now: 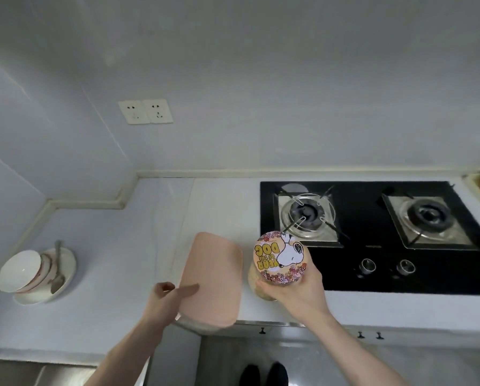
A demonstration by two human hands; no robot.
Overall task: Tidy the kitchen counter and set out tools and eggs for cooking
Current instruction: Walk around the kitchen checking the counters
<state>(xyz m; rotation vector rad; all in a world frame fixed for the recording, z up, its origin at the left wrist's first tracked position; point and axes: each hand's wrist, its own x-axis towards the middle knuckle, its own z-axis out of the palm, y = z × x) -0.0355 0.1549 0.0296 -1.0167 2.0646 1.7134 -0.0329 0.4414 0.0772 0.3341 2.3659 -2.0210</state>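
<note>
Nearest the lens: two forearms coming up from the bottom edge, one hand per container. Largest item is the counter (122, 246), white, with the black hob (372, 280) set in at right. Next down, the pink box (212, 277): long axis runs away from the person and slightly right, near end overhanging the counter's front edge. Left hand (163, 298) is at its near-left edge, index finger laid out straight across the lid, other fingers curled; whether they hook the rim I can't tell. Then the jar (280, 259), cartoon-dog lid facing the camera, just right of the box, by the hob's front-left corner. Right hand (297, 291) wraps it from the near side, below the lid, fingers curled round the body; looks lifted or tilted, base hidden. Key relation: each container sits directly ahead of its own hand, no crossover needed. Dirty bowls and spoon (38, 274) sit well apart, far left; left hand is nearer. No eggs visible.
</note>
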